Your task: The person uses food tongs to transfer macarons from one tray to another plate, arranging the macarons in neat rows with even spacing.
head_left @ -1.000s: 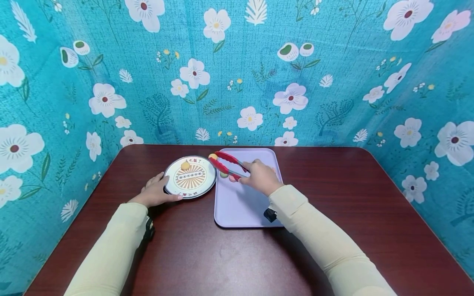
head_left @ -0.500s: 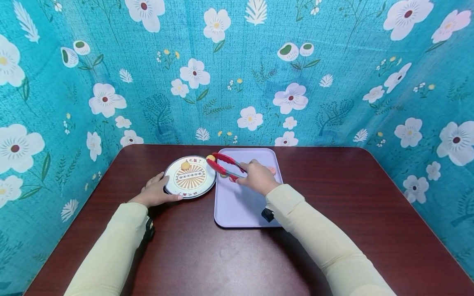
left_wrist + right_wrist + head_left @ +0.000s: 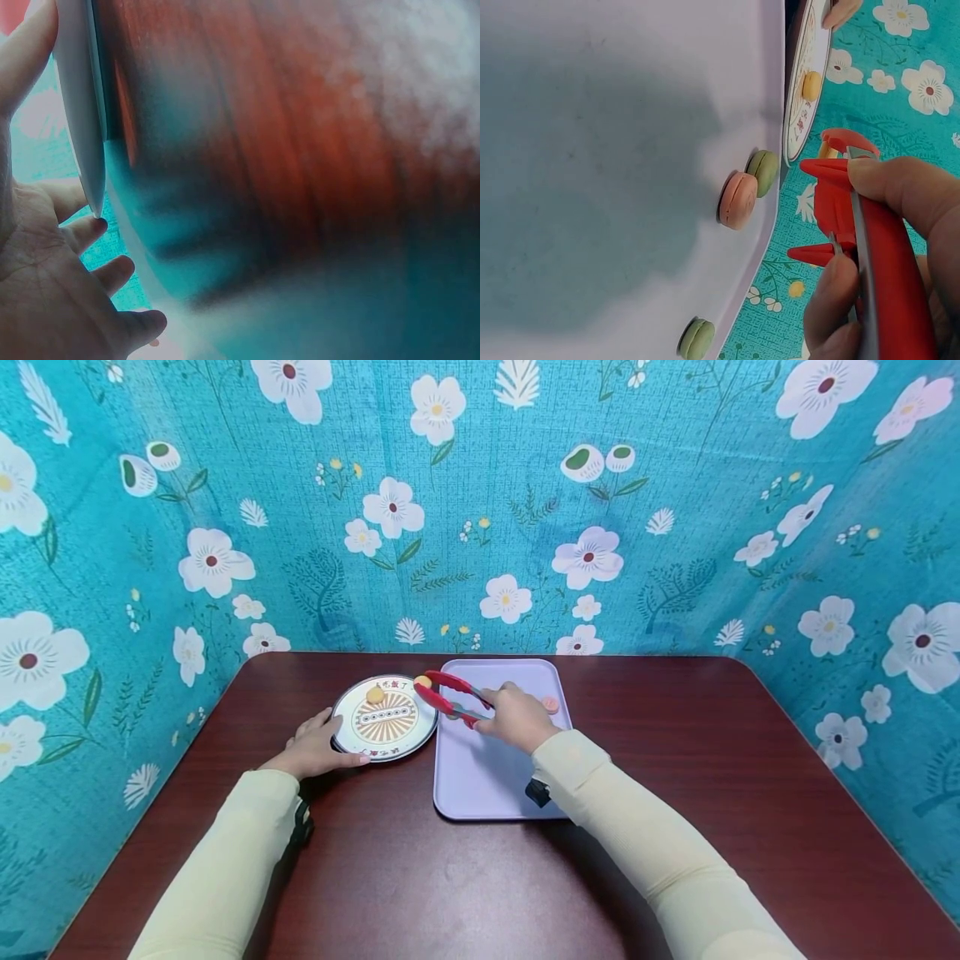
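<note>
My left hand (image 3: 311,750) rests at the left rim of a round patterned plate (image 3: 408,739), thumb along its near edge and fingers extended, fingertips at the rim in the left wrist view. A yellow macaron (image 3: 375,695) lies on the plate. My right hand (image 3: 519,718) grips red tongs (image 3: 896,285) with metal arms. Between the tong tips is another yellow macaron (image 3: 422,682), over the plate's right rim in the head view. The lilac tray (image 3: 487,789) lies beneath the right hand. Pink (image 3: 739,200) and green (image 3: 763,172) macarons lean together near its edge.
A second green macaron (image 3: 697,339) stands apart on the tray in the right wrist view. Another pink macaron (image 3: 551,704) lies toward the tray's right side. Plate and tray sit side by side on a dark wooden table (image 3: 712,752), backed by a blue floral curtain (image 3: 660,460).
My right hand has moved slightly left, carrying the tongs and yellow macaron from the tray's left edge to over the plate's rim. The pink macaron at right is now uncovered. My left hand stays still.
</note>
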Tool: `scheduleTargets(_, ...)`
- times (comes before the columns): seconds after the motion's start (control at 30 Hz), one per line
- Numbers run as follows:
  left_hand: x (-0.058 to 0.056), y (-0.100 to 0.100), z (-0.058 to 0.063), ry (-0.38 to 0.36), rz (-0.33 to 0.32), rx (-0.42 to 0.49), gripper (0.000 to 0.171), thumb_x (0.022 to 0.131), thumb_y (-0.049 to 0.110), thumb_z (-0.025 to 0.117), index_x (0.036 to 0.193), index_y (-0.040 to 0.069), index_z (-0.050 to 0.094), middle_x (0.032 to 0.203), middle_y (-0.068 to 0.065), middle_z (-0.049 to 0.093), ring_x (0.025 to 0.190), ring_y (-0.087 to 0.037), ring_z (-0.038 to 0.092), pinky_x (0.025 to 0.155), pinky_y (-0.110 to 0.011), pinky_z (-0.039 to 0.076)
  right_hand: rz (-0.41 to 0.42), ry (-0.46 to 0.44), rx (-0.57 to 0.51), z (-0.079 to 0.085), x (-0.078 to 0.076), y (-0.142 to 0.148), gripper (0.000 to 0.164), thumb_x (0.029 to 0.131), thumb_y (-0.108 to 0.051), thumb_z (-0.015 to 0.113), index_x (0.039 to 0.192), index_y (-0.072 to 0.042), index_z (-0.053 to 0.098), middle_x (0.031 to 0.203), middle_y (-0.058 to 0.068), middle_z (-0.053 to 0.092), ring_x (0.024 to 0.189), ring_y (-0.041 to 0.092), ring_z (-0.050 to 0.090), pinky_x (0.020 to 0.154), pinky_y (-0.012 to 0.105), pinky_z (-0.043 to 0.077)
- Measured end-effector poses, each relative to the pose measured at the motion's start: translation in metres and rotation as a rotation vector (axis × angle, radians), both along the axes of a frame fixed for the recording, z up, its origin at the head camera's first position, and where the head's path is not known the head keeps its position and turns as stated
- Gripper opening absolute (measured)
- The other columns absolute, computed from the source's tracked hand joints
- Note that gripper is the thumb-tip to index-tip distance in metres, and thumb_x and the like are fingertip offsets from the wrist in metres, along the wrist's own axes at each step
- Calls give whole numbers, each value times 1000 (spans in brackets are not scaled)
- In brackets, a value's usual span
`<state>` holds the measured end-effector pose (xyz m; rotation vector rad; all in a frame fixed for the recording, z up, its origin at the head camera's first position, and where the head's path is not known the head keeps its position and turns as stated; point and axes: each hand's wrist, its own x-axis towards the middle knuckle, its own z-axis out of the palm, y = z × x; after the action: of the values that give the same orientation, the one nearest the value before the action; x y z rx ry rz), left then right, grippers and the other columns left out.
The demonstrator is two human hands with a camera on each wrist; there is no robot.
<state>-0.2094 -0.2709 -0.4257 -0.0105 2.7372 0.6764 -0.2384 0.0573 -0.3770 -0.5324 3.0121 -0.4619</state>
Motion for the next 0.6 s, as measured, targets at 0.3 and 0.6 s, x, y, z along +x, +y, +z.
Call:
scheduleTargets(0.3, -1, -1, -3, 5, 3, -7, 116, 73, 64, 71, 152, -3, 17, 155, -30, 6, 138, -52, 6, 108, -70, 14, 16, 12, 1, 0, 0, -4, 59, 81, -35, 76, 135, -16, 59, 99, 12, 63, 70, 20, 54, 54, 27, 42)
scheduleTargets(0.6, 1, -1, -1, 4, 4, -11, 114, 74, 62, 71, 152, -3, 17, 155, -30, 6, 139, -51, 6, 108, -70, 14, 17, 4, 17, -1, 0, -7, 57, 83, -35, 74, 134, -16, 60, 95, 10, 61, 72, 20, 53, 54, 28, 43)
